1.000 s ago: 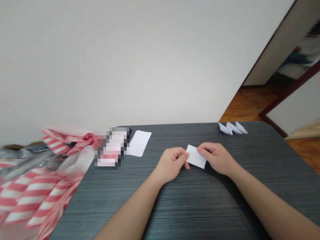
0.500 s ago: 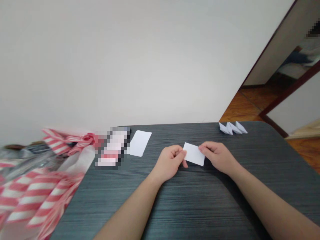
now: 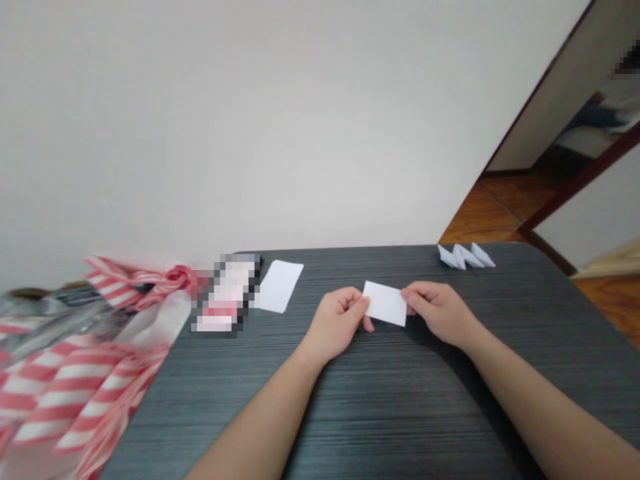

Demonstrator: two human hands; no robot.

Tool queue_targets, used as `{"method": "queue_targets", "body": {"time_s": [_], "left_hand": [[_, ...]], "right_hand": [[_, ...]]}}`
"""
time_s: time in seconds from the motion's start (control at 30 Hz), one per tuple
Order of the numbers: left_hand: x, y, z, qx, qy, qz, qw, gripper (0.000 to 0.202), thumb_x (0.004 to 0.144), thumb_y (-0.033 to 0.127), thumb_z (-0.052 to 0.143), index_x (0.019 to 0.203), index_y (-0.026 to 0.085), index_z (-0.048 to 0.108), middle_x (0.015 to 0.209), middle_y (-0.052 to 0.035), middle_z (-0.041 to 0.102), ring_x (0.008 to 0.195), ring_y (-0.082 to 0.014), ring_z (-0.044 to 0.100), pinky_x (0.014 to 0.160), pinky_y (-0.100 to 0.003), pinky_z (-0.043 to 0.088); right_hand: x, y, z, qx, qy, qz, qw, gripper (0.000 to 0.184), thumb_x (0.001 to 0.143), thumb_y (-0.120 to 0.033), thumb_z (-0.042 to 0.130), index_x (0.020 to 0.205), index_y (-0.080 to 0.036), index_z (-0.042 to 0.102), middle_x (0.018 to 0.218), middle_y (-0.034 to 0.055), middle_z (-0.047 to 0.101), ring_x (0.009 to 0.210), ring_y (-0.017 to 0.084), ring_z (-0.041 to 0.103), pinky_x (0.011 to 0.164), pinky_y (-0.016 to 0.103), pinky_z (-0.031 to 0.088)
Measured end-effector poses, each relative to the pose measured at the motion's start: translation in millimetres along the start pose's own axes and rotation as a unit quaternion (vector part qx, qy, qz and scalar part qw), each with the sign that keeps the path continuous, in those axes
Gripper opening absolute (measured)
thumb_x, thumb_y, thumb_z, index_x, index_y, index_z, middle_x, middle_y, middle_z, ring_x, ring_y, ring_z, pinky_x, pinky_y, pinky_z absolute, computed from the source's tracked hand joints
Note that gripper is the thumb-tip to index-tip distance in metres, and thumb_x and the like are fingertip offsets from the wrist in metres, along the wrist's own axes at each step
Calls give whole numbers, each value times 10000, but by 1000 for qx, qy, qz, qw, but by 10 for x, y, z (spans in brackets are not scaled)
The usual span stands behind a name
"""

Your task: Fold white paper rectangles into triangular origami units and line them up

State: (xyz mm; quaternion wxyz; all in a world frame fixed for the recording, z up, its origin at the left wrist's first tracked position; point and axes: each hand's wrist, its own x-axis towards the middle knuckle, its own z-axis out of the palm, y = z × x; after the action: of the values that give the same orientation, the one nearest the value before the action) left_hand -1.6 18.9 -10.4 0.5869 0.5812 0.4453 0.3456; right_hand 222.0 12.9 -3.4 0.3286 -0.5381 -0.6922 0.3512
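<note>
A small white paper rectangle [image 3: 385,303] is held just above the dark grey table [image 3: 380,407], near its middle. My left hand [image 3: 336,325] pinches the paper's left edge between thumb and curled fingers. My right hand [image 3: 437,311] pinches its right edge the same way. Both forearms reach in from the bottom of the view.
Another white paper slip [image 3: 279,286] lies flat at the back left, beside a blurred-out item [image 3: 226,295]. Three folded white paper pieces [image 3: 465,256] stand in a row at the back right corner. A red-and-white striped plastic bag [image 3: 75,360] hangs over the table's left edge.
The paper between my hands has risen slightly and turned to face me more squarely; both hands shifted a little up and left with it.
</note>
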Motion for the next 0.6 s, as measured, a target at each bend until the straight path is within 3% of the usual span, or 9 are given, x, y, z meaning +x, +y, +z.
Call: {"method": "queue_targets", "body": {"time_s": [0.27,0.4,0.6], "left_hand": [[15,-16,-1,6,-6,5,1000,359,926,415,530,694,151,605,535,6,586,440,-77,355,455,-210,252],[-6,25,16,32,-21,9,999,338,918,414,540,722,150,618,566,2,606,442,-78,394,458,-206,298],[-27,74,27,15,-17,19,1000,279,903,406,554,779,162,609,536,44,511,469,-93,459,468,-202,350]], "right_hand": [[1,40,50,44,21,19,999,264,946,-331,508,758,-189,626,618,-21,573,602,143,536,600,262,403],[-7,29,34,47,25,11,999,270,945,-315,506,726,-186,596,624,-20,562,607,141,528,605,261,399],[-25,-5,27,39,-37,-13,998,264,928,-278,518,686,-185,563,625,-27,536,608,131,490,593,251,374]]}}
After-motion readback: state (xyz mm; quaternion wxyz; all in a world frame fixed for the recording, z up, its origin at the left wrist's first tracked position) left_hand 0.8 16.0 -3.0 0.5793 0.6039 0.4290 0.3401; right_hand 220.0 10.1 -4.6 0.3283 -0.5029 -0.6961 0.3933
